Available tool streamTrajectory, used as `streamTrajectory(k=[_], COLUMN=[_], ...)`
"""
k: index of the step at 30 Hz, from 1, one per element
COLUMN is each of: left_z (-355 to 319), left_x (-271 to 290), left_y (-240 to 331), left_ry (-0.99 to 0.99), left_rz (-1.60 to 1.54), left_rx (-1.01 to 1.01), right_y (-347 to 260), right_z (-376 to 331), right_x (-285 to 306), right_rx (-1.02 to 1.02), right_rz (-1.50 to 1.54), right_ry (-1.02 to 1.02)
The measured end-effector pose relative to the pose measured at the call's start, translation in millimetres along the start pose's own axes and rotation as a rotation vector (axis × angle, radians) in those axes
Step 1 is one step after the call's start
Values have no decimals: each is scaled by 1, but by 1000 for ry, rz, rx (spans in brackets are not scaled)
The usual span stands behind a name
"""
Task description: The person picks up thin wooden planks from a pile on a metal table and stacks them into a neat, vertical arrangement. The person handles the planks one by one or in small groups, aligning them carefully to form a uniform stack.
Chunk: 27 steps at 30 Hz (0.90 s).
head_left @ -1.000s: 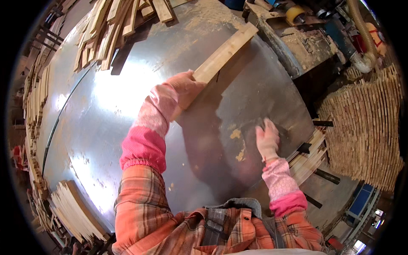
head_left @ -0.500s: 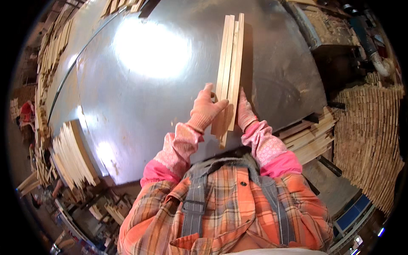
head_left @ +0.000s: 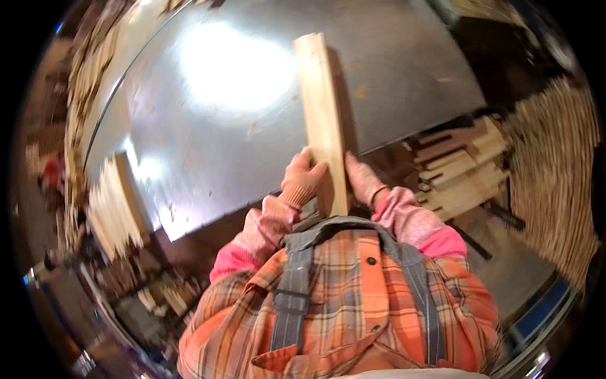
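Your left hand (head_left: 303, 179) clamps the near end of the pale wooden board (head_left: 323, 120) from its left, elbow bent close. Your right hand (head_left: 363, 179) grips its right edge. The board reaches far across the shiny metal counter (head_left: 208, 126).

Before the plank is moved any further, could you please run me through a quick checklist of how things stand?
1. Left hand on the wooden plank: ok, gloved fingers wrap its left edge.
2. Right hand on the plank: ok, it presses the right edge near the lower end.
3. Plank supported: ok, it lies lengthwise over the metal table, its near end overhanging.
4. Table ahead of the plank: ok, bare sheet.
5. Stack of wood strips at the left edge: ok, apart from the plank.
6. Grip firmness: cannot tell.
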<state>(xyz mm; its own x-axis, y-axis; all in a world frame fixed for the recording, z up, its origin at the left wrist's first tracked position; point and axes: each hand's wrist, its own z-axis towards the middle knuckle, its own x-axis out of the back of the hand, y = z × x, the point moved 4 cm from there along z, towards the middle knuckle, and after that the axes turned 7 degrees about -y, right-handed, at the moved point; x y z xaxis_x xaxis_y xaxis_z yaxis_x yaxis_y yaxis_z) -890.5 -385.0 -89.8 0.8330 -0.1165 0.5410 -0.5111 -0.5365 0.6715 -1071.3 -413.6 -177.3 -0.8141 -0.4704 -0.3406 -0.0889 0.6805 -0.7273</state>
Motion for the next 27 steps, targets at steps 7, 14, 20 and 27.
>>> streamTrajectory(k=[7, 14, 20, 27], left_z=[13, 59, -5, -38], left_x=[-9, -14, 55, 176], left_y=[34, 48, 6, -109], left_ry=[92, 15, -612, -453], left_rz=[127, -94, -1648, -1666], left_rx=[43, 101, -133, -616], right_y=[17, 0, 19, 92], right_z=[-28, -12, -64, -89], right_x=[-18, -22, 3, -11], right_rx=[-252, -116, 8, -297], right_rz=[-168, -1036, 449, 263], right_ry=[230, 110, 19, 498])
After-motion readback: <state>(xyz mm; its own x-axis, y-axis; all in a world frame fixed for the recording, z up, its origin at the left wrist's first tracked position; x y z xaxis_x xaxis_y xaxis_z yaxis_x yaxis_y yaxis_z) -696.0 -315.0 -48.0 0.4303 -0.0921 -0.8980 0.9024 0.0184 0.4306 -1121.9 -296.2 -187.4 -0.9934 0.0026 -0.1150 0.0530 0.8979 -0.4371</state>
